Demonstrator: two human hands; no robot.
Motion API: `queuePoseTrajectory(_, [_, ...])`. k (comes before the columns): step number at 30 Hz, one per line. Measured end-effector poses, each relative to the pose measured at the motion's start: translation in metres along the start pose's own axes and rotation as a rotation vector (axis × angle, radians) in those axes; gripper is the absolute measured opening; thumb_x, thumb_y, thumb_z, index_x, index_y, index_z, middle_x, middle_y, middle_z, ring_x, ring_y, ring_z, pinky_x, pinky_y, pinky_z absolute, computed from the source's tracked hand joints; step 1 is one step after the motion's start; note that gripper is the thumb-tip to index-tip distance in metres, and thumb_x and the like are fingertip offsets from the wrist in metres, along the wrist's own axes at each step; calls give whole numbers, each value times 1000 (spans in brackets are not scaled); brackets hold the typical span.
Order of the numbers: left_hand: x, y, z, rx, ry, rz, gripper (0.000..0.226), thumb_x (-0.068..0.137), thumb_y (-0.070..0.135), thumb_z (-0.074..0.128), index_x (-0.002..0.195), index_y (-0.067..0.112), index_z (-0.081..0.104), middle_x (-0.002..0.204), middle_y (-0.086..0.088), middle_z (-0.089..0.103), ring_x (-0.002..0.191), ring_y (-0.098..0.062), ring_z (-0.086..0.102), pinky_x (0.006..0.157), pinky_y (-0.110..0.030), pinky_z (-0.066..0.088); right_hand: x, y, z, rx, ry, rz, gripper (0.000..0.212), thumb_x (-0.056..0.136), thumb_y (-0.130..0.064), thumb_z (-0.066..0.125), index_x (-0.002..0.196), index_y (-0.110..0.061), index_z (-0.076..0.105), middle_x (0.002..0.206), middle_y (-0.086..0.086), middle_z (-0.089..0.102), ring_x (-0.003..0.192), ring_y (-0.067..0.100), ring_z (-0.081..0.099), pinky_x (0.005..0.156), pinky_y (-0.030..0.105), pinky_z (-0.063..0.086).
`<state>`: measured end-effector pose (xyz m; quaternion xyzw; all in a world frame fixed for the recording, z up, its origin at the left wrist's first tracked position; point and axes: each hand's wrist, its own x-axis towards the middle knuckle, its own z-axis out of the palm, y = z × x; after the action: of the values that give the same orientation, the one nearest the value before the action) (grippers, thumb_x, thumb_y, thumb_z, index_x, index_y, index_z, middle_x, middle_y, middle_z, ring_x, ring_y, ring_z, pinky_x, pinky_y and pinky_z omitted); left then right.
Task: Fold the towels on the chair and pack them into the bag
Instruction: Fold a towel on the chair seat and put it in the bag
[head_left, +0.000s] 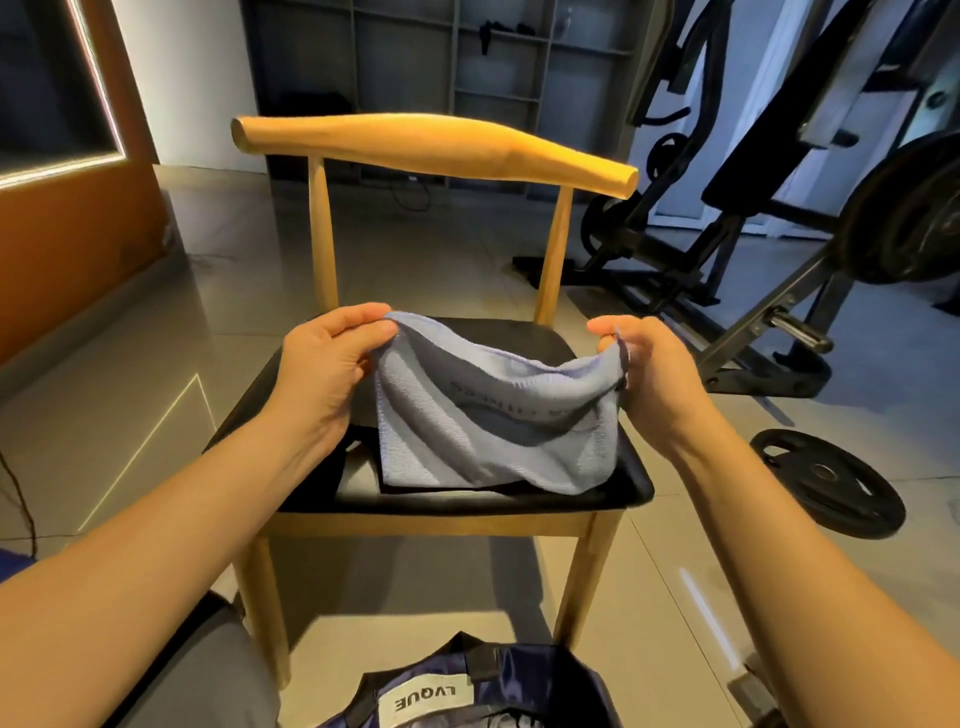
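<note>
Tiled floor (130, 364) of a gym room; a weight machine (753, 218) stands at 2 o'clock and a loose weight plate (826, 480) lies at 4 o'clock. The fingers (358, 317) of the left hand (327, 364) are closed on the upper left corner of a light-blue towel (493, 426). The fingers (608, 327) of the right hand (649, 374) pinch the upper right corner. Between them the top edge sags, and the cloth hangs spread over the black seat of a wooden chair (431, 145), its lower edge resting on the seat (faint lettering shows on the fabric, too blurred to read). Both forearms reach in from 7 and 5 o'clock. At 6 o'clock, on the floor just before the chair, a dark blue bag (519, 680) sits open, with a white label (423, 704) at its rim.
</note>
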<state>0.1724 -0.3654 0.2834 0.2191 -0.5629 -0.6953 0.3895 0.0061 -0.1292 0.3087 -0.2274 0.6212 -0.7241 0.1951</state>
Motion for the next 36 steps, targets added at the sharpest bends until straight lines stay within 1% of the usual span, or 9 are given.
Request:
queuePoseTrajectory(5, [16, 9, -7, -27, 81, 4, 14, 89, 5, 72, 92, 18, 74, 81, 3, 71, 65, -4, 61, 64, -22, 39, 9, -3, -24, -91, 27, -103, 31, 66, -10, 48, 93, -3, 61, 84, 8, 55, 78, 22, 49, 67, 32, 41])
queuePoseTrajectory(12, [21, 17, -14, -48, 86, 28, 15, 91, 3, 70, 90, 18, 74, 76, 7, 74, 74, -7, 66, 67, -17, 50, 5, -2, -37, -438, 87, -228, 24, 90, 4, 58, 101, -10, 74, 95, 8, 75, 94, 23, 69, 84, 36, 56])
queuePoseTrajectory(18, [19, 29, -11, 3, 76, 50, 13, 92, 4, 70, 94, 16, 74, 90, 0, 73, 87, -15, 66, 84, -28, 51, -1, -10, -40, -552, 183, -338, 14, 95, -7, 66, 96, -17, 76, 88, -3, 74, 83, 5, 66, 71, 22, 50])
queuePoseTrajectory(21, [20, 40, -12, 53, 93, 62, 12, 92, 6, 70, 94, 18, 75, 94, 0, 73, 93, -17, 67, 85, -28, 54, -7, -23, -40, -577, 166, -374, 14, 96, -11, 66, 101, -18, 77, 91, -2, 75, 84, 10, 68, 72, 31, 55])
queuePoseTrajectory(23, [22, 55, -13, 85, 108, 89, 11, 93, 7, 70, 95, 17, 75, 93, 1, 73, 89, -12, 67, 74, -19, 55, -10, -40, -38, -571, 120, -385, 15, 95, -11, 67, 104, -17, 78, 88, -2, 76, 80, 19, 69, 70, 40, 56])
queuePoseTrajectory(26, [33, 88, -17, 196, 136, 202, 11, 94, 12, 70, 103, 18, 74, 94, 4, 71, 85, -6, 63, 65, -15, 47, -15, -91, -32, -536, -130, -346, 15, 94, -6, 67, 103, -8, 78, 80, 1, 70, 66, 8, 54, 62, 24, 44])
queuePoseTrajectory(29, [46, 128, -17, 176, 107, 209, 9, 92, 14, 72, 92, 23, 73, 88, 2, 70, 78, -11, 61, 65, -20, 48, -10, -142, -22, -491, -310, -239, 16, 94, -4, 65, 106, 4, 73, 85, 11, 62, 66, 13, 49, 54, 21, 41])
queuePoseTrajectory(32, [50, 161, -11, 177, 83, 213, 13, 93, 9, 71, 87, 20, 69, 77, -1, 63, 58, -8, 51, 44, -12, 41, 10, -173, -9, -421, -41, -258, 14, 91, -2, 69, 104, -1, 75, 83, 11, 61, 62, 14, 48, 52, 23, 40])
queuePoseTrajectory(36, [53, 190, -2, 267, 78, 249, 9, 95, 8, 68, 92, 17, 69, 71, 3, 65, 39, 3, 52, 47, -13, 42, 21, -195, 7, -335, 124, -238, 16, 88, -1, 71, 104, -4, 75, 76, 8, 65, 60, 17, 50, 51, 24, 44])
